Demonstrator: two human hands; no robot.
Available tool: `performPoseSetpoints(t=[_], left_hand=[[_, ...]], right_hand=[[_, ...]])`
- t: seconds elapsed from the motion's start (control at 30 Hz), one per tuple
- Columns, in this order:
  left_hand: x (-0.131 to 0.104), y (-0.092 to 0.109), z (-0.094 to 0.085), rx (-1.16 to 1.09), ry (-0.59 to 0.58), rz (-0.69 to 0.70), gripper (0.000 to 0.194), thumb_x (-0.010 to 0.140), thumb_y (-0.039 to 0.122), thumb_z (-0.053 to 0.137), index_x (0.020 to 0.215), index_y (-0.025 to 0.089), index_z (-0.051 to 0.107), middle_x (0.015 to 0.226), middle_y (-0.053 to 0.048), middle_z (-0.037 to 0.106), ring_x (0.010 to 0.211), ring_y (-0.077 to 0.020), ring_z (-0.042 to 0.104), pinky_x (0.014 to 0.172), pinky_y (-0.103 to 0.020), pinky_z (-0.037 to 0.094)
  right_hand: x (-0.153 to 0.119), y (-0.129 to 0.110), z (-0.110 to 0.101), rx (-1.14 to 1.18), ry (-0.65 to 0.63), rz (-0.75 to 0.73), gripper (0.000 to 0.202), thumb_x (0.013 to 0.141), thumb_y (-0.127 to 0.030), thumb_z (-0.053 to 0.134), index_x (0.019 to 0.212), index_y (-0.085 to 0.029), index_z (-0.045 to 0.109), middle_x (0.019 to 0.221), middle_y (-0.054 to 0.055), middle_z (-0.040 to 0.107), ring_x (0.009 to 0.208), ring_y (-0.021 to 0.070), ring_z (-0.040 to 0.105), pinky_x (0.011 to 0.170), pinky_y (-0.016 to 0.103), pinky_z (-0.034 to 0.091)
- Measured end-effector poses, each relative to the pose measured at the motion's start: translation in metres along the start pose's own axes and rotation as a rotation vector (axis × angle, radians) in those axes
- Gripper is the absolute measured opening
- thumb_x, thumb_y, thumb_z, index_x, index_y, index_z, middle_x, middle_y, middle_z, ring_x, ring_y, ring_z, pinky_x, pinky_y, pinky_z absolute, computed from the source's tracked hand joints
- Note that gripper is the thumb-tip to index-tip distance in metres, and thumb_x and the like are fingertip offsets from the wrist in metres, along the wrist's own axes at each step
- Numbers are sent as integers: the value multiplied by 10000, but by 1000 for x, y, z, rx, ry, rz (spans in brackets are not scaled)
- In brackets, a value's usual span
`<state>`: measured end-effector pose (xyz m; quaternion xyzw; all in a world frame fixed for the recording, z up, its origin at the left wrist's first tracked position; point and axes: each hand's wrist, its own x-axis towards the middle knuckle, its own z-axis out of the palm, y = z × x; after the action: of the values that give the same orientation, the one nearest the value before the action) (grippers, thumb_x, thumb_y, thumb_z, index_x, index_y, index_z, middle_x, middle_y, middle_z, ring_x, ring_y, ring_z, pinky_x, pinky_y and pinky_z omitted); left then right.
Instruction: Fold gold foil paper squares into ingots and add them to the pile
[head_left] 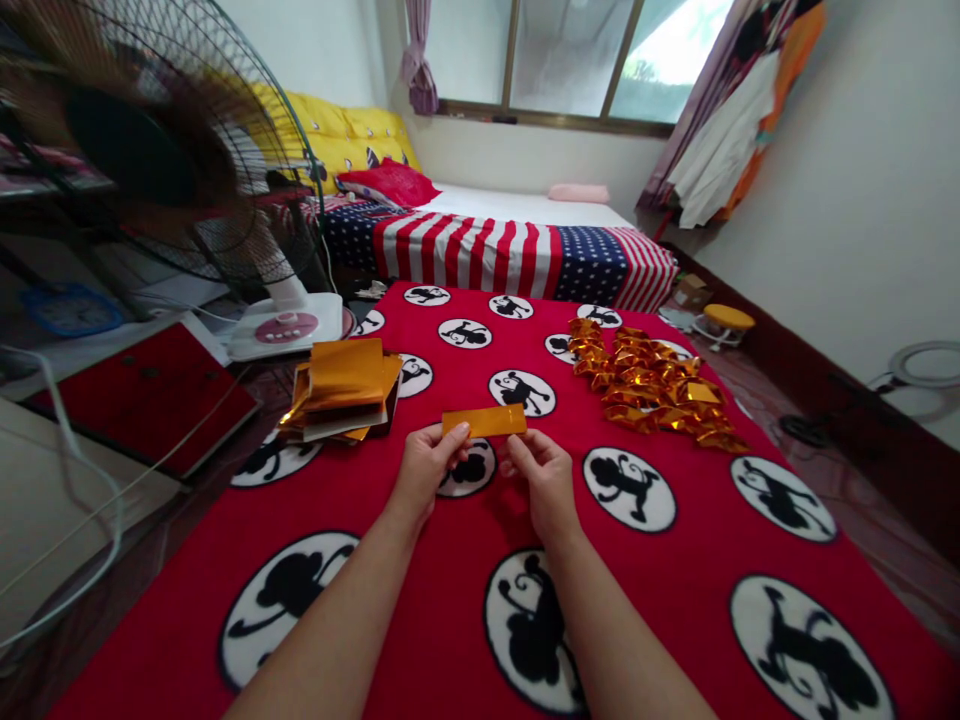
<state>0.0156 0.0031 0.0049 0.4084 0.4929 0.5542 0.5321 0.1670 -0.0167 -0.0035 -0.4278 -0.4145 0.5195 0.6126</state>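
Pinching a gold paper strip (491, 421) at mid-frame, the left hand (429, 464) and right hand (546, 474) grip its lower corners. It looks light, slick and easily creased, best held by its ends.

A gold strip (487, 421) is held by the left hand (424, 460) and right hand (547, 472) — 1 at each end — between stacked gold sheets (347, 376) and clustered gold pieces (651, 385).

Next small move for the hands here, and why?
Probably another fold in the gold strip: the left hand and right hand hold it near its ends, and it looks flat, whereas the gold pieces on the right look bulkier and more shaped.
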Motion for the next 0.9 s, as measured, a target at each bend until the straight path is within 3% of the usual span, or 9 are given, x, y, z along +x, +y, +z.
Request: performPoseSetpoints(t=[0.43,0.67,0.8,0.9], left_hand=[[4,3,-3,28,-4,-134,364,611,453,700,490,137,563,400,20,496,344,-38,366,383,-176,206],[4,-1,-6,0,-14,-111,361,623,440,704,496,132,563,399,30,481,352,-29,355,391,-165,198],[3,2,-6,-35,5,-111,340,598,407,715,486,130,552,412,29,492,361,-28,374,391,-161,212],[4,5,-6,-76,22,-134,326,572,384,720,476,133,536,411,34,484,360,-28,375,386,-158,219]], right_hand=[[3,-1,-1,87,25,181,362,731,-487,726,691,-129,697,576,36,650,411,78,529,390,167,391],[4,-5,-2,94,11,229,256,670,-373,764,688,-135,672,578,14,632,425,67,516,402,155,397],[4,-3,-2,103,34,187,294,733,-430,729,729,-157,620,608,-7,596,441,70,498,397,166,397],[2,-1,-1,61,57,21,339,732,-396,752,988,-226,609,803,-23,590,525,77,525,424,175,420]])
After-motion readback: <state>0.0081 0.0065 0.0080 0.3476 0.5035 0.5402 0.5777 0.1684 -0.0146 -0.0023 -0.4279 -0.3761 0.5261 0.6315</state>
